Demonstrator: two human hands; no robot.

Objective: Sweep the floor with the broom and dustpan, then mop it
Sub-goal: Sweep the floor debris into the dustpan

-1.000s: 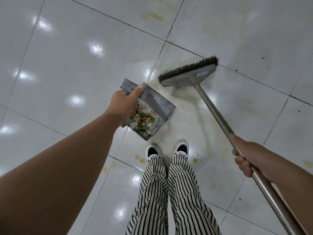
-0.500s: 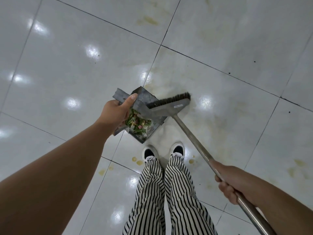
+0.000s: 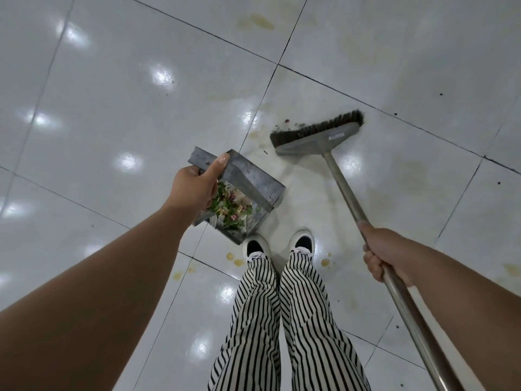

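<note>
My left hand grips the handle of a grey metal dustpan, held just in front of my feet. Green and pale food scraps fill the pan. My right hand grips the metal shaft of the broom. The broom head, grey with dark bristles, rests on the white tiled floor to the right of the dustpan and a little beyond it, apart from it. A few small dark and red crumbs lie just past the bristles.
My feet in white shoes and striped trousers stand below the dustpan. Yellowish stains dot the tiles near my shoes and farther out. Small dark specks are scattered to the right.
The broom head has moved away from the dustpan's mouth, out to the right and forward on the floor. The dustpan has stayed in my left hand near my feet.
</note>
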